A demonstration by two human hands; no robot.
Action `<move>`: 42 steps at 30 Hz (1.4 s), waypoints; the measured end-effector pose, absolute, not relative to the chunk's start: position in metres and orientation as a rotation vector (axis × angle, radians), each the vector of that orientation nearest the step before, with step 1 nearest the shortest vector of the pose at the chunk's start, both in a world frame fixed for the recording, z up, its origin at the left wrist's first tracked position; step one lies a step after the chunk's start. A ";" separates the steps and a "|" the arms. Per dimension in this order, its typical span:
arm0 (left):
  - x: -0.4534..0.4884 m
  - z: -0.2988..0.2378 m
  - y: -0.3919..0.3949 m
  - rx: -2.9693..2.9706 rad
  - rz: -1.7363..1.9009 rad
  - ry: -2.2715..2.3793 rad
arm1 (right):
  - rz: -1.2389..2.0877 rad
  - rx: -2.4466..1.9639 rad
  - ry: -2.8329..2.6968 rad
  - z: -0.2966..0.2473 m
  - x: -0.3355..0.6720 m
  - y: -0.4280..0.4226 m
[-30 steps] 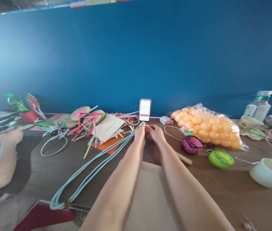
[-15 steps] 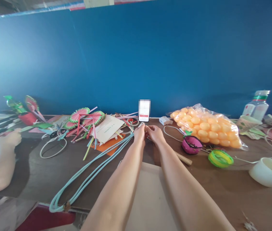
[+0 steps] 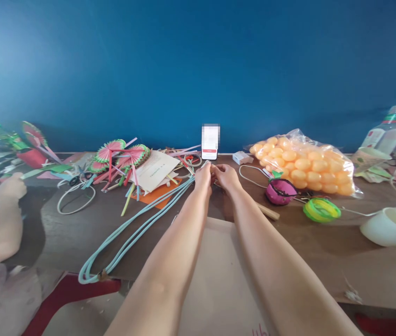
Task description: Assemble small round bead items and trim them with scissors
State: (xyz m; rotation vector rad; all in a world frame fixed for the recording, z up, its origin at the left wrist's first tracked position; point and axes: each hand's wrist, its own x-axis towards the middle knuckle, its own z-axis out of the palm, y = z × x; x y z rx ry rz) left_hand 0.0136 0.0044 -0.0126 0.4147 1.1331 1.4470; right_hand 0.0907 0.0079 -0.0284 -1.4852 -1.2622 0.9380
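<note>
Both my arms reach forward over the brown table (image 3: 324, 252). My left hand (image 3: 203, 176) and my right hand (image 3: 225, 176) meet fingertip to fingertip near the far edge, pinched together on something small that I cannot make out. Long light-blue tubes (image 3: 138, 228) run from my left hand back toward the near left table edge. A phone (image 3: 210, 142) stands against the blue wall just beyond my hands. A wooden stick (image 3: 268, 212) lies right of my right wrist.
A bag of orange balls (image 3: 303, 163), a pink pouch (image 3: 281, 191), a green-yellow coil (image 3: 321, 209) and a white bowl (image 3: 390, 227) lie to the right. Paper fans (image 3: 124, 156), coloured sticks and a white ring (image 3: 76, 204) clutter the left. Another person's hand (image 3: 7, 189) works at far left.
The view has tilted down a little, so everything sits higher in frame. My hands stay pinched together at the same spot. The other person's hand shifted slightly.
</note>
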 end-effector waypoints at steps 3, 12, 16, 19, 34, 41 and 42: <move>0.013 -0.013 0.005 0.425 1.443 1.128 | 0.932 -1.490 -1.269 -0.028 0.090 0.008; 0.013 -0.019 0.009 0.389 1.454 1.135 | 0.907 -1.507 -1.314 -0.029 0.092 0.010; 0.013 -0.021 0.010 0.398 1.453 1.157 | 0.900 -1.518 -1.330 -0.030 0.092 0.012; 0.013 -0.020 0.010 0.416 1.458 1.157 | 0.910 -1.512 -1.323 -0.031 0.092 0.013; 0.014 -0.017 0.006 0.431 1.461 1.136 | 0.903 -1.507 -1.344 -0.035 0.093 0.014; 0.014 -0.018 0.007 0.413 1.469 1.135 | 0.888 -1.526 -1.345 -0.033 0.093 0.013; 0.014 -0.019 0.007 0.412 1.468 1.138 | 0.890 -1.526 -1.345 -0.033 0.093 0.013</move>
